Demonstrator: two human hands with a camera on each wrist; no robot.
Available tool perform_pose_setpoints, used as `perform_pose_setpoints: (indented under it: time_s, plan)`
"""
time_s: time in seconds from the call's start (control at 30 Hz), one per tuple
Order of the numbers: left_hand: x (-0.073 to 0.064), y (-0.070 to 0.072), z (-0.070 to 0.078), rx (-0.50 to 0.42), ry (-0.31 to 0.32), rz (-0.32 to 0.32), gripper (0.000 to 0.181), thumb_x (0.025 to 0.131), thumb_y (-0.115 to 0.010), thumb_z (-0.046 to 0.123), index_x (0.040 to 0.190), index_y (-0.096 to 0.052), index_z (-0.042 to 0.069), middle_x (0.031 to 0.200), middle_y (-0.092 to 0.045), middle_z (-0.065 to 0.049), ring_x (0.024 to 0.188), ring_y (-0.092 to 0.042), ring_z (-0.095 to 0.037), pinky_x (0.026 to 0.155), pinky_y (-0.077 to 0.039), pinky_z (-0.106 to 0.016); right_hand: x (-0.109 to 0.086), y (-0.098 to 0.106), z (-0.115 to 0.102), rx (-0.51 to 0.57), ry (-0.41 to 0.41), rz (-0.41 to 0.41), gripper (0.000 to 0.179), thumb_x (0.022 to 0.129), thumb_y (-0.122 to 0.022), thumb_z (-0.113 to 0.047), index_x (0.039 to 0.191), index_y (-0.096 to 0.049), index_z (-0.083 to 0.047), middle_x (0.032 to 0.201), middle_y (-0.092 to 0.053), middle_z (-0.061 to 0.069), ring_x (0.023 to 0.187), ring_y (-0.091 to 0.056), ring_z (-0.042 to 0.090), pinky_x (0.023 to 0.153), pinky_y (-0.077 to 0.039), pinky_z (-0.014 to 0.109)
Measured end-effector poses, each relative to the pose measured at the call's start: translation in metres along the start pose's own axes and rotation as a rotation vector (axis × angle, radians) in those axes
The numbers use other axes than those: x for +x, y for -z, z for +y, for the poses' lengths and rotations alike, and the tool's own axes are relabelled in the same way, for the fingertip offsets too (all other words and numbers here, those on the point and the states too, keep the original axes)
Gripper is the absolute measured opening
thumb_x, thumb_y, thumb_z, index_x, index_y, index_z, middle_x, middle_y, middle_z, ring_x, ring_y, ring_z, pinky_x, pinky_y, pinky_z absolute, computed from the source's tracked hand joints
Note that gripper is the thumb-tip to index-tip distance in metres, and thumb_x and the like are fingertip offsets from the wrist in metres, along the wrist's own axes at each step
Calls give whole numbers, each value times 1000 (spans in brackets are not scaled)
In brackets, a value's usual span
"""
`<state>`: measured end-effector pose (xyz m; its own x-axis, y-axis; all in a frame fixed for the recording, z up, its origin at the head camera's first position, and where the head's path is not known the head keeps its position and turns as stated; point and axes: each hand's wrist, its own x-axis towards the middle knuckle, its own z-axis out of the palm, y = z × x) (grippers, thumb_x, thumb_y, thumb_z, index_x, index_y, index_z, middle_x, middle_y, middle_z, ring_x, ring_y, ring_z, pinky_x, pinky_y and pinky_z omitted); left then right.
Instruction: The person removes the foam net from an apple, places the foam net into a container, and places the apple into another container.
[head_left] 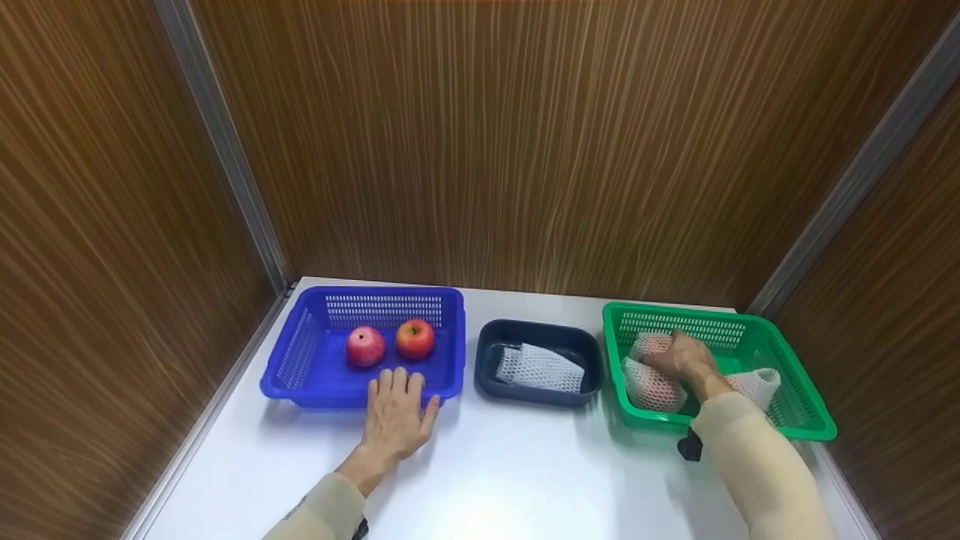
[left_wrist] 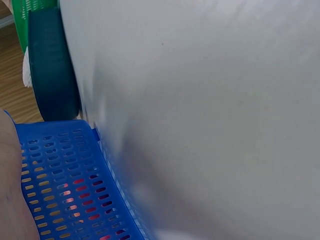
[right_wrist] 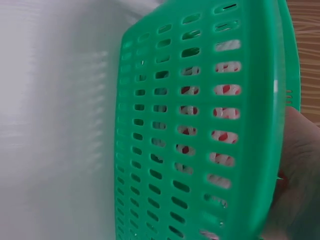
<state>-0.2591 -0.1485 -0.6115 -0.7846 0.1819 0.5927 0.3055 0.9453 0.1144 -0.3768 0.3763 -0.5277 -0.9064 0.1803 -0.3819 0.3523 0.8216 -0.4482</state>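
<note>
My left hand (head_left: 396, 416) rests on the front rim of a blue basket (head_left: 300, 394), its fingers extended over the edge. Inside that basket lie a pinkish-red round fruit (head_left: 365, 346) and a red-orange apple (head_left: 415, 339). Reaching into a green basket (head_left: 806, 405), my right hand (head_left: 686, 360) grips the rear reddish fruit in a white foam net (head_left: 649, 344), with thumb and fingers at its right side. Another netted fruit (head_left: 654, 386) lies just in front, and a third white foam net (head_left: 757, 385) sits at the right, partly behind my forearm. The green wall hides most of the grip in the right wrist view.
Between the two baskets stands a dark blue tray (head_left: 487, 386) with white foam nets (head_left: 547, 367) lying in it. All three containers are on a white table (head_left: 525, 465). Wood-grain panels (head_left: 487, 150) rise behind and on both sides.
</note>
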Motion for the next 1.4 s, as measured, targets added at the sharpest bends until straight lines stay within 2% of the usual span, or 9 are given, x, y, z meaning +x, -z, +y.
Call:
perform_pose_setpoints:
  time_s: [0.13,0.27,0.4,0.5,0.73,0.9,1.17,1.4]
  plan:
    - [-1,-1,0,2,-15,20,36,102,-71,43,112,-61,10,102,-56,-13,101,-51,-36,88,-38,-48,3,-1,5,-2,12,30,111,104,-70,-54,177,-7,2,178,-21,41,161,-30,65,129,-30,81]
    - [-1,-1,0,5,-21,27,37,103,-69,44,113,-61,9,101,-56,-13,101,-50,-37,88,-37,-48,14,0,9,-17,35,76,108,100,-72,-55,173,-19,5,173,-32,41,157,-38,63,129,-34,80]
    - [-1,-1,0,0,-15,18,37,103,-69,44,114,-62,9,103,-57,-14,102,-51,-37,89,-38,-49,17,1,11,19,41,88,117,96,-77,-59,176,-17,1,176,-28,39,159,-35,63,129,-32,81]
    - [-1,0,1,-3,-10,3,37,105,-68,45,115,-62,9,104,-57,-14,103,-51,-37,90,-39,-49,14,1,11,50,39,92,121,95,-78,-60,178,-12,-2,180,-23,37,162,-30,63,128,-30,82]
    - [-1,1,1,0,1,-36,38,107,-63,47,117,-62,10,106,-57,-13,105,-51,-37,92,-39,-50,10,3,13,50,77,156,118,96,-77,-62,176,-16,-1,176,-29,38,160,-34,62,129,-32,81]
    - [-1,1,1,6,0,-38,39,107,-63,48,116,-62,10,106,-57,-13,105,-51,-37,92,-40,-49,7,7,13,52,100,176,120,95,-76,-65,176,-15,0,176,-27,38,160,-32,61,130,-30,81]
    - [0,3,0,-14,0,-18,38,105,-65,46,114,-62,9,102,-58,-13,102,-52,-37,89,-39,-49,-4,11,9,43,168,225,113,98,-71,-68,174,-23,0,168,-35,38,153,-37,57,130,-34,78]
    - [2,6,0,-6,8,-34,39,106,-65,47,115,-62,9,103,-58,-13,103,-53,-36,90,-40,-49,-15,14,10,65,182,224,116,97,-70,-75,175,-23,-3,168,-38,35,151,-40,55,127,-38,78]
